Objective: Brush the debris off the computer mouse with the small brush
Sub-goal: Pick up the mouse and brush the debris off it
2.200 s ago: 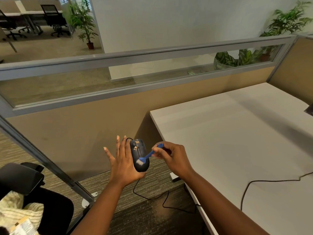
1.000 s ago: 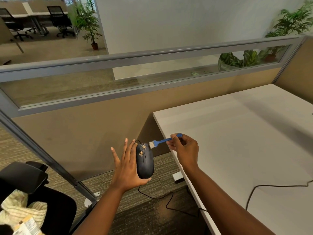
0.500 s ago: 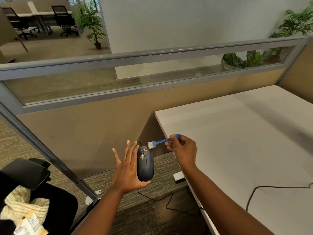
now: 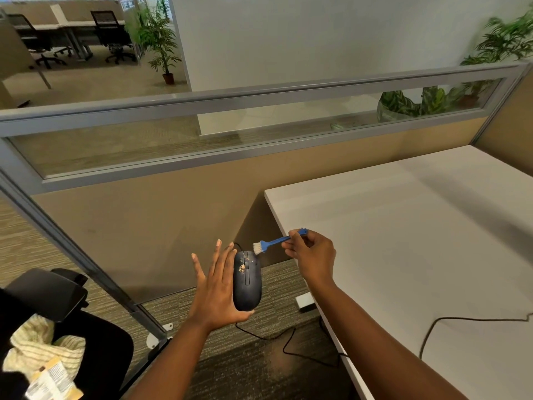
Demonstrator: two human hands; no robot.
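Note:
A black wired computer mouse (image 4: 247,287) lies upright against the palm of my left hand (image 4: 215,290), held out over the carpet beside the desk. My left fingers are straight and spread behind it, and the thumb props its lower end. Orange-tan crumbs of debris (image 4: 243,267) cling to its front half near the scroll wheel. My right hand (image 4: 313,255) pinches the handle of a small blue brush (image 4: 271,243). Its white bristles touch the mouse's top right edge.
The white desk (image 4: 418,241) fills the right side, with a black cable (image 4: 432,324) running over it. The mouse cord (image 4: 288,342) dangles to the carpet near a small white box (image 4: 304,302). A tan partition (image 4: 144,215) stands ahead, a black chair (image 4: 49,293) at left.
The brush went from the mouse's lower half up to its top end, and its bristles now rest against the top right edge. Fewer crumbs show on the mouse.

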